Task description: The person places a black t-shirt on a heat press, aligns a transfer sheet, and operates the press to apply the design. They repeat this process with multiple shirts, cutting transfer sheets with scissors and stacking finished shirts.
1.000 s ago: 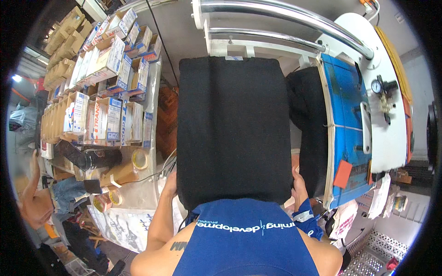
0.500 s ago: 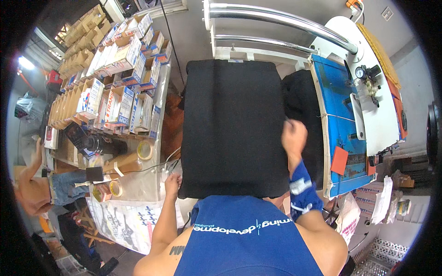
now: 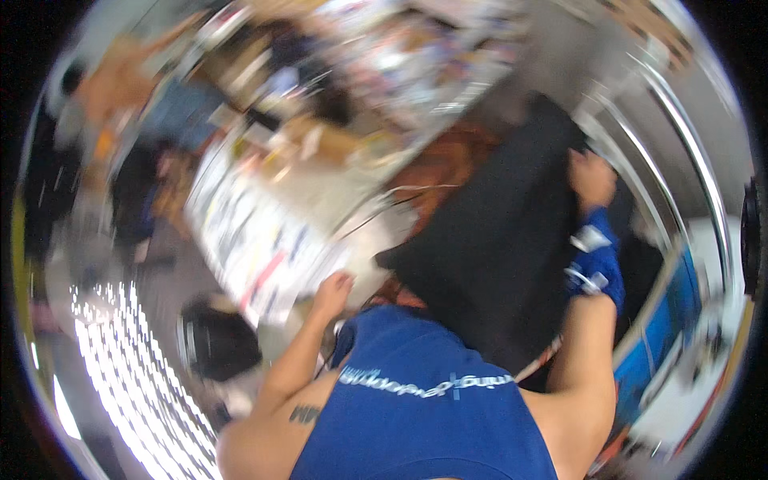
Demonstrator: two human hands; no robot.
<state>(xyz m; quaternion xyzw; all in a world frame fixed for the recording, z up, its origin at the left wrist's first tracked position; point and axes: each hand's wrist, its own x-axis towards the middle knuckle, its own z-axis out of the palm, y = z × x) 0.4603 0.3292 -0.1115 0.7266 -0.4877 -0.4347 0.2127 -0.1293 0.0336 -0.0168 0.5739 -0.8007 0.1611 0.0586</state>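
Note:
A black cloth (image 3: 496, 232) lies spread over a flat, board-like surface in front of me, slanting across the view. My right hand (image 3: 594, 180) is at its far right edge, fingers curled in; what they hold, if anything, is blurred. On that forearm is a bunched blue sleeve (image 3: 596, 260) with white patches. My left hand (image 3: 334, 293) is off the cloth, to the left of its near corner, with its fingers drawn together and nothing visible in them. It is nearest to a printed white sheet (image 3: 248, 232) on the side table.
Motion blurs the surroundings. Tape rolls (image 3: 380, 150) and a pile of boxes (image 3: 416, 56) occupy the table at the left. Metal rails (image 3: 696, 152) and a blue panel (image 3: 652, 344) stand at the right. Another person (image 3: 120, 76) is at the far left.
The view has swung left, so the cloth now slants to the right. My left hand has come away from the cloth's near left corner. My right hand has moved farther up along its right edge.

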